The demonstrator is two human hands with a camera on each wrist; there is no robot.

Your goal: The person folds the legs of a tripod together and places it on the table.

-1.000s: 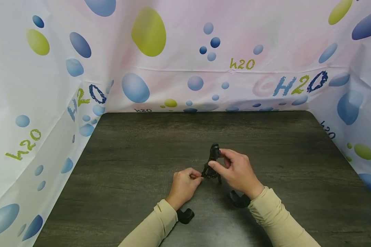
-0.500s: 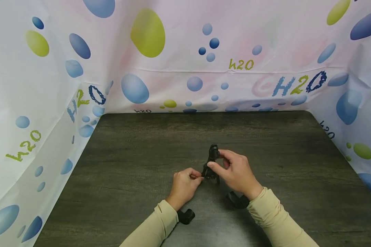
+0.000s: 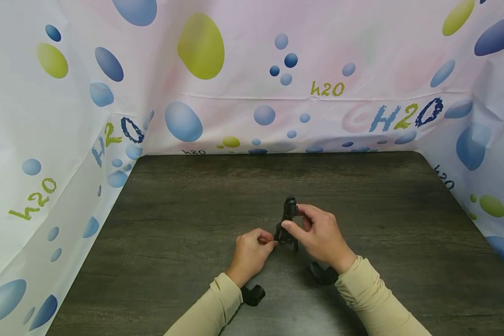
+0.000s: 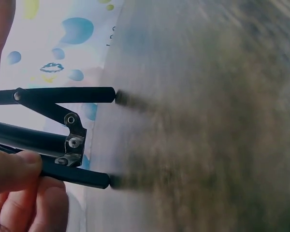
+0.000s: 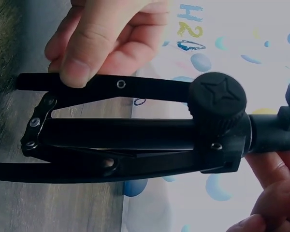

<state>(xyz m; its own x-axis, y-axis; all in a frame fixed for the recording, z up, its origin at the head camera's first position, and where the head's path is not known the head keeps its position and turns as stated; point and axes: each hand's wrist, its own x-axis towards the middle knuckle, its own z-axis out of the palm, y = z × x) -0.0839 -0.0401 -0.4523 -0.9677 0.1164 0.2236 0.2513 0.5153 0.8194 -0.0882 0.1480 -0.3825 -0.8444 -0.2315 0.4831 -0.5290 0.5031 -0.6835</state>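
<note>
A small black tripod (image 3: 286,226) stands upright over the middle of the table, its legs spread only a little. My left hand (image 3: 252,252) pinches one tripod leg between thumb and fingers, low on the leg. That leg (image 4: 77,175) and the metal hinge brace between the legs show in the left wrist view. My right hand (image 3: 325,231) holds the tripod's upper part, thumb towards me and fingers behind. In the right wrist view a round black knob (image 5: 217,99) with a star mark sits on the collar, and right-hand fingers (image 5: 275,193) touch the column from below.
The dark wood table (image 3: 184,200) is enclosed at the back and sides by a white sheet (image 3: 243,51) with blue and green spots. Black curved wrist mounts stick out under the left wrist (image 3: 253,295) and the right wrist (image 3: 321,273).
Over the last second the tripod has turned slightly in the right hand, with its top shifting a touch to the left. The left hand keeps its pinch almost unmoved.
</note>
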